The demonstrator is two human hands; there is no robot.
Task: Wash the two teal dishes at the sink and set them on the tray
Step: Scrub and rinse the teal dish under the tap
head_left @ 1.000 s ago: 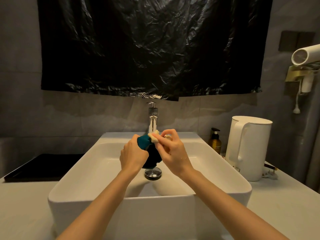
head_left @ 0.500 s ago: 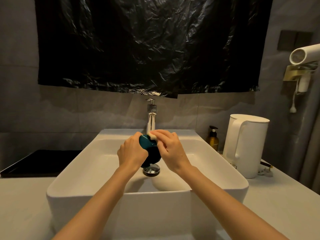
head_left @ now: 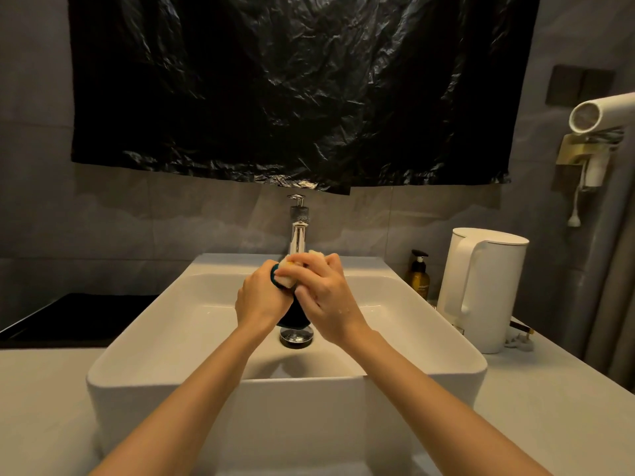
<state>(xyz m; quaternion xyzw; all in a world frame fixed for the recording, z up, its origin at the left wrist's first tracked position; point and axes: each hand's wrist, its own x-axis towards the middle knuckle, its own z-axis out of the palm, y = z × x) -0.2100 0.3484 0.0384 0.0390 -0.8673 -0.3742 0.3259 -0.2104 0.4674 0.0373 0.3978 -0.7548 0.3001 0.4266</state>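
Observation:
Over the white sink point(head_left: 144, 341), my left hand point(head_left: 261, 300) grips a teal dish point(head_left: 275, 277), held on edge above the drain point(head_left: 296, 334); only a sliver of its rim and a dark lower part show between my hands. My right hand point(head_left: 326, 300) presses a pale yellow sponge point(head_left: 287, 273) against the dish's upper rim. A black tray point(head_left: 68, 321) lies on the counter to the left of the sink. A second teal dish is not in sight.
A chrome faucet point(head_left: 297, 231) stands behind the sink. To the right are an amber pump bottle point(head_left: 418, 276) and a white kettle point(head_left: 484, 286). A hair dryer point(head_left: 598, 113) hangs on the right wall. Black plastic sheet point(head_left: 292, 87) covers the wall above.
The sponge in my right hand has slid over the dish's rim toward the left and now covers more of it. The dish has turned, so less teal shows.

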